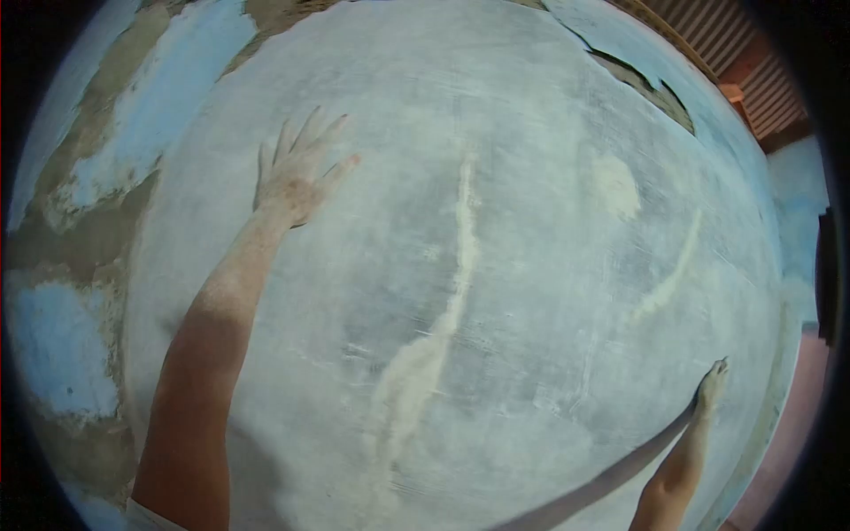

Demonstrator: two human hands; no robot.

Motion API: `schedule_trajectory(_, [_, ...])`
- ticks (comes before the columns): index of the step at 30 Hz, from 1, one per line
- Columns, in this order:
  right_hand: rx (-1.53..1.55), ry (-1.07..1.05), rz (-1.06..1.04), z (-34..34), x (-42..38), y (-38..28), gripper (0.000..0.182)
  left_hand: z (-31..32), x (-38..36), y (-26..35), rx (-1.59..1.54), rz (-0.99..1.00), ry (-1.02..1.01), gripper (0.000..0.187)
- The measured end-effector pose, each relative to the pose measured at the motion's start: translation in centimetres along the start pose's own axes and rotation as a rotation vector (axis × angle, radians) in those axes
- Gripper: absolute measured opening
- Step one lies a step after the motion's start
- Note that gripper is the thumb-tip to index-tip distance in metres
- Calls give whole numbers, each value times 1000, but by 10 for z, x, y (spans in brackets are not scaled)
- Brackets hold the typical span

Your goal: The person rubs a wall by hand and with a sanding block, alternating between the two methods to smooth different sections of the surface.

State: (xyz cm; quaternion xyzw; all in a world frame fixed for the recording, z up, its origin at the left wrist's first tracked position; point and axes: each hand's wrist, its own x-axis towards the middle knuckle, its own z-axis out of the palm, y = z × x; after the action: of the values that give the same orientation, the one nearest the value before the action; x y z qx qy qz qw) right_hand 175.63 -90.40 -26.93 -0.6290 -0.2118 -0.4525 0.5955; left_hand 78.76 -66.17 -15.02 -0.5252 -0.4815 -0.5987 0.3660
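My left hand (301, 173) is spread against the grey plastered wall (531, 292), fingers apart and dusted with pale powder. It holds nothing. At the lower right, my right hand (713, 382) is against the same wall with its fingers closed together. Whatever it may hold is hidden; a dark edge shows along its side, possibly shadow. Between the hands, a long cream filler streak (462, 257) runs down the wall and widens toward the bottom. A round cream patch (617, 186) and a thinner curved streak (677, 274) lie above my right hand.
Flaking blue paint (62, 350) and bare brown render (71, 234) border the plaster on the left. A cracked, broken edge (642, 80) crosses the upper right. Corrugated roofing (708, 35) shows above, and a dark object (826, 274) stands at the far right.
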Motion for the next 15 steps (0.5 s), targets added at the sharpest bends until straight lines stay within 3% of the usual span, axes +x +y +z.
schedule_trajectory(5, [72, -21, -120, 35, 62, -121, 66, 9, 12, -48, 2, -16, 3, 74])
schedule_trajectory(8, [104, -26, -185, 21, 75, -266, 68, 0, -9, -70, 3, 14, 37, 75])
schedule_trajectory(10, [279, 3, -434, 44, 98, -338, 68, -4, -5, -84, -17, 57, 17, 74])
schedule_trajectory(12, [47, 14, -516, 64, 106, -422, 68, 2, 8, -109, -40, 131, 24, 74])
schedule_trajectory(15, [55, 27, -418, 46, 37, -568, 69, 3, 16, -164, -61, 123, 58, 73])
